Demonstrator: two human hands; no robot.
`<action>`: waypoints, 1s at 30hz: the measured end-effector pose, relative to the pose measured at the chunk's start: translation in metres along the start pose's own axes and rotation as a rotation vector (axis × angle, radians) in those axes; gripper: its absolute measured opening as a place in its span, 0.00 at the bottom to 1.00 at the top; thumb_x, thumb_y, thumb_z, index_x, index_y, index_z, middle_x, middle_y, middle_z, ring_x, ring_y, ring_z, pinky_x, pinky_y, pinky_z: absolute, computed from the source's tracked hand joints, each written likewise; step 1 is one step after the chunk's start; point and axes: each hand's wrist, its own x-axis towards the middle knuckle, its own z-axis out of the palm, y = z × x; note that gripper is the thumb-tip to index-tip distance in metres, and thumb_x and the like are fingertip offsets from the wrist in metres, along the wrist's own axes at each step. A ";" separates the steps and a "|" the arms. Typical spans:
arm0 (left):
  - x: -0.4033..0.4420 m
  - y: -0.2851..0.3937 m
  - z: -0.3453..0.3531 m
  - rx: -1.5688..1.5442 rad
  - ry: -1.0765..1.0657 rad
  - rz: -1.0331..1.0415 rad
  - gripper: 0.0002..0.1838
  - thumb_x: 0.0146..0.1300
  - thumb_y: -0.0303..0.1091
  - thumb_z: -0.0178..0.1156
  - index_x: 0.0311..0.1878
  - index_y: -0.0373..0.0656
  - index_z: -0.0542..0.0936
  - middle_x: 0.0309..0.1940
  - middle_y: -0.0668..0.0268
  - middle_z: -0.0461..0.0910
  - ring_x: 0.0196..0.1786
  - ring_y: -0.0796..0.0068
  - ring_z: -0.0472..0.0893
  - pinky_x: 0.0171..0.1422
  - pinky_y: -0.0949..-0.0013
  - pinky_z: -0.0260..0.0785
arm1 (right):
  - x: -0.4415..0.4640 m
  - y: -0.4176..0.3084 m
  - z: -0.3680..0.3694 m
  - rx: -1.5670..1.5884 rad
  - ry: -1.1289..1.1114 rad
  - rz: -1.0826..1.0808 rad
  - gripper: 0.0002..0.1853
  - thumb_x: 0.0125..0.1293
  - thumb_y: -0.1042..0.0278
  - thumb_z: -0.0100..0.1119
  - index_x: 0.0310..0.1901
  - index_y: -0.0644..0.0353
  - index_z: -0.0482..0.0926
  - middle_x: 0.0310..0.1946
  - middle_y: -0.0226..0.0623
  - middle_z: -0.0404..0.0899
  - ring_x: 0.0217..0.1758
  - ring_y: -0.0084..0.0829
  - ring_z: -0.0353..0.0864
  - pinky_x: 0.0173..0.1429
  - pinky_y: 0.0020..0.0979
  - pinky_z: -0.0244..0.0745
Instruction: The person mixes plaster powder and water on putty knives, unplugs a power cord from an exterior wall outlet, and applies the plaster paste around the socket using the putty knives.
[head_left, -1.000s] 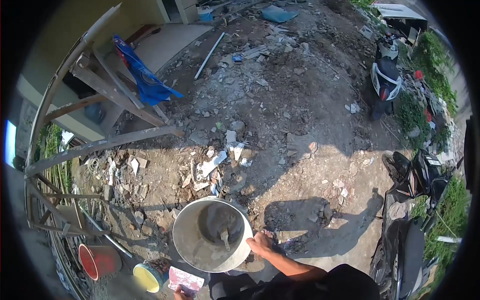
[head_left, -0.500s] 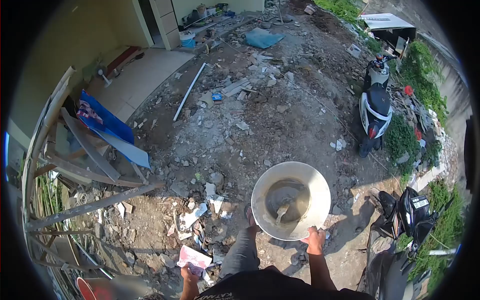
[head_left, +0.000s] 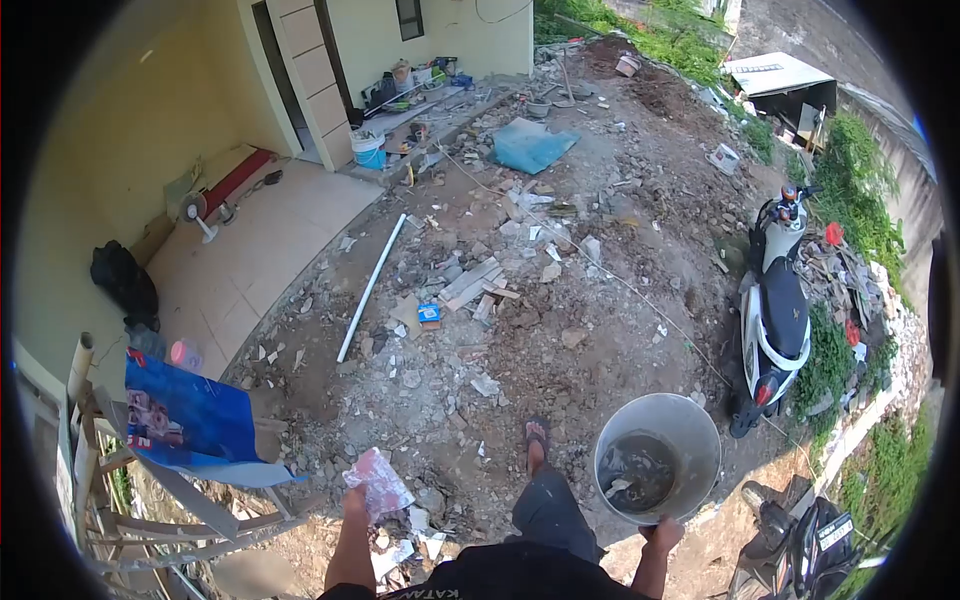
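My right hand [head_left: 662,538] grips the near rim of a pale round bucket [head_left: 703,440], held out in front of my right side. Wet grey mix [head_left: 650,470] covers the bucket's bottom. A small light-coloured tool [head_left: 619,487] rests in it; its kind is too small to tell. On the other side, my left hand [head_left: 355,505] is closed on the edge of a flat pink-and-white piece [head_left: 380,484], with a crinkled, shiny look. My foot in a sandal [head_left: 537,440] stands on the rubble between the two hands.
Broken tile and rubble cover the uneven ground. A white pipe [head_left: 373,290] lies ahead left, near a blue box [head_left: 429,313]. Scooters [head_left: 775,315] stand on the right. A wooden frame with a blue banner [head_left: 195,415] is at left. A thin cord [head_left: 600,262] crosses the ground.
I have moved forward over the rubble. The bucket has shifted right relative to my body, still in my right hand. My left hand has risen in view with the pink-and-white piece.
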 end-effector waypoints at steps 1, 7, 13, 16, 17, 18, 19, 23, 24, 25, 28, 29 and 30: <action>0.022 0.011 0.017 0.152 0.076 -0.009 0.15 0.56 0.34 0.62 0.44 0.33 0.79 0.36 0.61 0.80 0.34 0.66 0.79 0.38 0.60 0.73 | 0.019 0.003 0.018 -0.064 0.020 0.049 0.16 0.50 0.73 0.51 0.39 0.77 0.74 0.27 0.49 0.76 0.17 0.39 0.78 0.12 0.35 0.75; 0.074 0.092 0.117 1.176 0.185 0.019 0.22 0.53 0.42 0.64 0.43 0.32 0.79 0.40 0.54 0.82 0.43 0.63 0.80 0.48 0.60 0.71 | 0.124 0.028 0.144 -0.181 0.179 0.141 0.14 0.55 0.65 0.54 0.38 0.69 0.77 0.26 0.47 0.80 0.19 0.39 0.80 0.15 0.36 0.75; 0.150 0.135 0.170 1.575 0.102 -0.073 0.25 0.59 0.55 0.51 0.49 0.47 0.82 0.48 0.58 0.82 0.55 0.59 0.79 0.56 0.60 0.71 | 0.164 -0.043 0.333 -0.098 0.111 0.147 0.15 0.56 0.64 0.53 0.39 0.68 0.77 0.27 0.47 0.80 0.21 0.39 0.80 0.17 0.37 0.76; 0.224 0.156 0.207 1.710 0.155 -0.170 0.23 0.60 0.53 0.51 0.50 0.50 0.82 0.49 0.59 0.81 0.55 0.58 0.79 0.56 0.59 0.71 | 0.155 -0.061 0.430 -0.052 0.092 0.172 0.15 0.56 0.64 0.52 0.39 0.68 0.76 0.28 0.47 0.80 0.22 0.39 0.81 0.18 0.38 0.77; 0.247 0.165 0.229 1.749 0.098 -0.124 0.22 0.61 0.53 0.51 0.49 0.50 0.82 0.49 0.59 0.81 0.55 0.58 0.79 0.56 0.59 0.71 | 0.149 -0.067 0.461 -0.041 0.089 0.181 0.15 0.56 0.64 0.52 0.39 0.67 0.76 0.29 0.47 0.80 0.23 0.39 0.81 0.18 0.38 0.77; 0.273 0.180 0.246 1.791 0.043 -0.080 0.21 0.61 0.52 0.51 0.49 0.51 0.82 0.49 0.59 0.81 0.55 0.58 0.79 0.56 0.59 0.71 | 0.138 -0.070 0.494 -0.032 0.088 0.196 0.15 0.56 0.63 0.52 0.39 0.67 0.76 0.29 0.47 0.80 0.23 0.39 0.81 0.19 0.38 0.77; 0.295 0.197 0.253 1.840 -0.015 -0.047 0.20 0.62 0.51 0.51 0.49 0.51 0.82 0.49 0.59 0.81 0.55 0.57 0.79 0.56 0.59 0.71 | 0.121 -0.073 0.521 -0.033 0.093 0.218 0.15 0.56 0.63 0.52 0.39 0.67 0.76 0.29 0.47 0.80 0.24 0.39 0.81 0.19 0.38 0.78; 0.419 0.289 0.327 1.789 -0.041 0.005 0.23 0.62 0.53 0.51 0.47 0.45 0.82 0.47 0.53 0.81 0.51 0.52 0.80 0.56 0.56 0.71 | 0.097 -0.122 0.674 0.100 0.186 0.211 0.19 0.54 0.66 0.52 0.47 0.69 0.74 0.36 0.46 0.79 0.28 0.45 0.81 0.25 0.45 0.79; 0.444 0.325 0.371 1.393 0.179 -0.007 0.22 0.61 0.52 0.53 0.45 0.44 0.83 0.45 0.52 0.82 0.50 0.52 0.80 0.56 0.55 0.71 | 0.093 -0.138 0.719 0.101 0.185 0.204 0.19 0.54 0.66 0.52 0.47 0.69 0.74 0.36 0.46 0.79 0.28 0.45 0.81 0.25 0.45 0.79; 0.487 0.350 0.400 1.100 0.179 0.124 0.17 0.59 0.43 0.59 0.39 0.36 0.82 0.36 0.54 0.83 0.42 0.61 0.83 0.42 0.59 0.73 | 0.082 -0.154 0.751 0.145 0.179 0.206 0.20 0.54 0.67 0.51 0.48 0.68 0.73 0.38 0.47 0.79 0.30 0.46 0.82 0.26 0.45 0.80; 0.544 0.491 0.546 0.767 0.191 0.139 0.16 0.53 0.37 0.63 0.38 0.31 0.82 0.34 0.52 0.84 0.37 0.58 0.83 0.41 0.57 0.71 | 0.080 -0.194 0.839 0.159 0.118 0.225 0.20 0.55 0.67 0.50 0.49 0.67 0.73 0.40 0.48 0.78 0.33 0.46 0.82 0.27 0.44 0.81; 0.559 0.530 0.590 0.585 0.081 0.241 0.16 0.54 0.34 0.62 0.42 0.32 0.81 0.36 0.54 0.83 0.40 0.59 0.82 0.44 0.59 0.70 | 0.084 -0.202 0.873 0.141 0.060 0.246 0.20 0.56 0.67 0.49 0.49 0.67 0.72 0.40 0.48 0.78 0.34 0.45 0.82 0.27 0.43 0.81; 0.530 0.598 0.651 0.662 0.071 0.260 0.17 0.55 0.33 0.61 0.46 0.34 0.80 0.38 0.57 0.83 0.41 0.62 0.81 0.46 0.62 0.69 | 0.089 -0.208 0.910 0.137 0.059 0.256 0.20 0.56 0.67 0.49 0.49 0.67 0.72 0.40 0.48 0.78 0.34 0.45 0.82 0.27 0.43 0.81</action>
